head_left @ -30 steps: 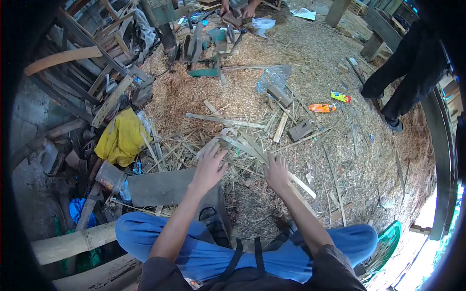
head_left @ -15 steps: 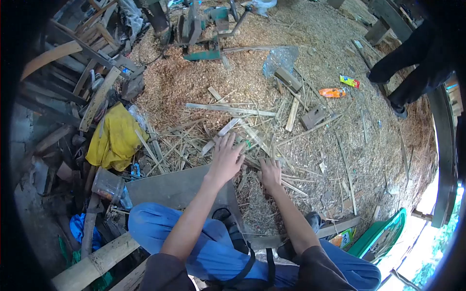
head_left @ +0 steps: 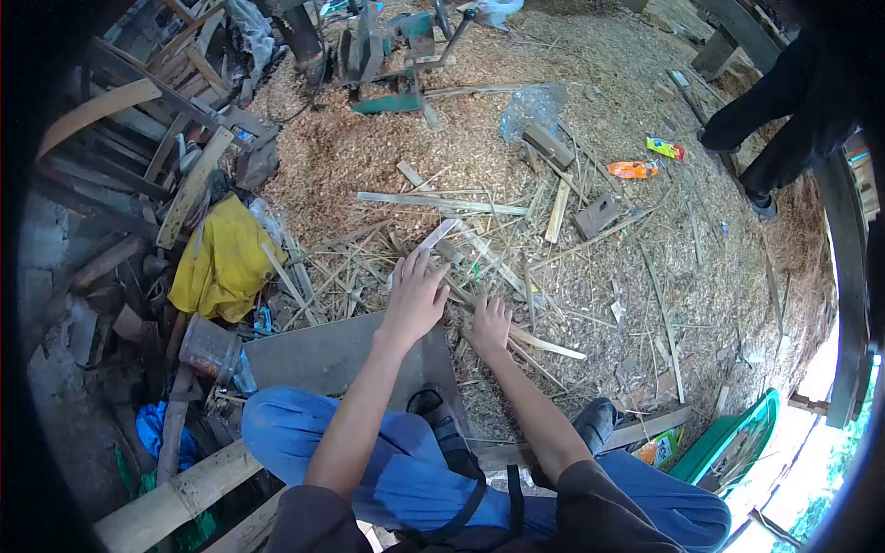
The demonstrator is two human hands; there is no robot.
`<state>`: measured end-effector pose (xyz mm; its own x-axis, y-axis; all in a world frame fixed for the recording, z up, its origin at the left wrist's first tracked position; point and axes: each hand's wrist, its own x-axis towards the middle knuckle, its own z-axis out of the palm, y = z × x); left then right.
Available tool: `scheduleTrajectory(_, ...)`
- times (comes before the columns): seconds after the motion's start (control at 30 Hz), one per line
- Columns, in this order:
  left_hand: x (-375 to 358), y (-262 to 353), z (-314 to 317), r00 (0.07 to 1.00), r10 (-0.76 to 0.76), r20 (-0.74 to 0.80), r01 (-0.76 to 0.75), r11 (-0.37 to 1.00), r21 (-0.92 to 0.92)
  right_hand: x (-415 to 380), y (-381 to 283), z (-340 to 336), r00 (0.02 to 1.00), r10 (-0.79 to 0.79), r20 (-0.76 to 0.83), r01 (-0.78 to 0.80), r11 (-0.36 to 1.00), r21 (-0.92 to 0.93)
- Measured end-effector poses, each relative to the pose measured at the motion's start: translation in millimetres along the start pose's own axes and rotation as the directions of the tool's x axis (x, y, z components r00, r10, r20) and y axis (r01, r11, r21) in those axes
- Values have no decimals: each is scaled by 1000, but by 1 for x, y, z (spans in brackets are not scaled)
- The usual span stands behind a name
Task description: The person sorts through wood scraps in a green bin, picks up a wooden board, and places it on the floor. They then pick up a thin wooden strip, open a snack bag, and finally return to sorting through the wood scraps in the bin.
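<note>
My left hand (head_left: 415, 300) reaches palm down over the litter of thin wood strips, its fingers spread and its thumb toward the right. Just past its fingertips a pale flat wood strip (head_left: 437, 234) slants up and away. Beside it, lower and to the right, my right hand (head_left: 489, 324) rests among the strips with fingers slightly bent and apart. A light wood strip (head_left: 553, 347) runs out to the right from beneath that hand. Between and ahead of the hands lie more scraps, including a small green bit (head_left: 476, 269). The undersides of both hands are hidden.
A dark flat board (head_left: 309, 358) lies by my left knee. A yellow cloth (head_left: 221, 263) hangs over scrap wood at left. Metal machinery with green parts (head_left: 387, 103) stands ahead amid shavings. An orange wrapper (head_left: 632, 170) and a person's legs (head_left: 770, 115) are at right, a green basin (head_left: 728, 447) lower right.
Both hands have shifted slightly left and down. The light strip at my right hand now shows more of its length toward the right.
</note>
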<state>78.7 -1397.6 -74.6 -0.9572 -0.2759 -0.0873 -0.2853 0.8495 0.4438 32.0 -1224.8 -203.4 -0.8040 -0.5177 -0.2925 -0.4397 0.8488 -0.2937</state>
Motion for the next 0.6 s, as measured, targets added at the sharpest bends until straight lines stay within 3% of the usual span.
scheduleTrajectory(0.13, -11, 2, -7, 1000, -21, -18, 22, 1000, 16, 1, 1, -9, 996, -32, 81, 28, 999, 45)
scheduleTrajectory(0.2, -18, 2, -11, 999, -25, -39, 26, 999, 31, -1, 4, -24, 985, -153, 83, 152, 988, 20)
scheduleTrajectory(0.27, -26, 1, -16, 996, -73, 52, 71, 997, 36, 2, 8, -15, 983, -168, 76, 165, 986, 35)
scheduleTrajectory(0.6, -54, 9, -38, 989, -141, 35, 139, 989, 40, 2, 62, -78, 952, -235, 198, 253, 965, -69)
